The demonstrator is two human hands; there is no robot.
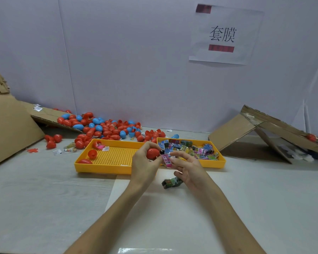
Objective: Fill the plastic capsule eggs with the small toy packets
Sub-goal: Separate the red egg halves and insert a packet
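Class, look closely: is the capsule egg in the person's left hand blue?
No: the left hand grips a red egg, while the right hand pinches a pink packet.

light: bright, even, diffuse from overhead | shadows: faint, soft-edged under yellow tray [103, 169] front wall | glare: white streak on tabletop [44, 198] at bottom edge | focus: slightly soft, toy packets [191, 151] print unreadable | distortion: wide-angle bowing, cardboard [264, 129] smeared far right

Egg pile [106, 129], yellow trays [99, 167] block ahead; near tabletop [44, 198] apparently open.
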